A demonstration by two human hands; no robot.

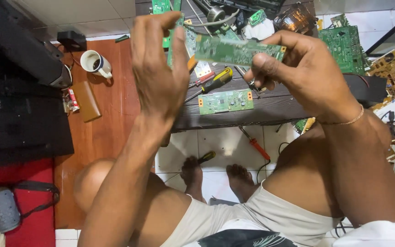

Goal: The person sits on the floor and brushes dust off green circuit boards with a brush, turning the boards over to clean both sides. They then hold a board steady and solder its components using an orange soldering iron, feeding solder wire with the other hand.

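Both forearms rise close under the camera, above bare knees and pale shorts [270,215]. At their ends the two hands share one long green circuit board [236,50], held level in the air above the dark worktop [270,107]. On the right hand [305,75] the grip is pressed together, thumb and fingers pinching the board's right end. On the left hand [158,68] the back faces the camera and the fingers curl toward the board's left end; the contact itself is hidden, so I cannot tell whether that grip actually pinches it.

Just below the held board, on the worktop, lie a yellow-handled screwdriver [216,81] and a second, smaller green board [226,101] with orange corners. Further back are more green boards [344,45], cables and a crumpled clear wrapper [294,18].

Under the worktop edge, on the white tiled floor [227,144], an orange-handled screwdriver [257,147] lies near the two bare feet, and a dark-handled tool [205,157] sits beside the left foot.

Out to the left, on the brown wooden floor [110,110], stand a white mug [96,63] and a flat tan case [86,100]. A grey pouch [3,209] rests on red fabric at the lower left corner.
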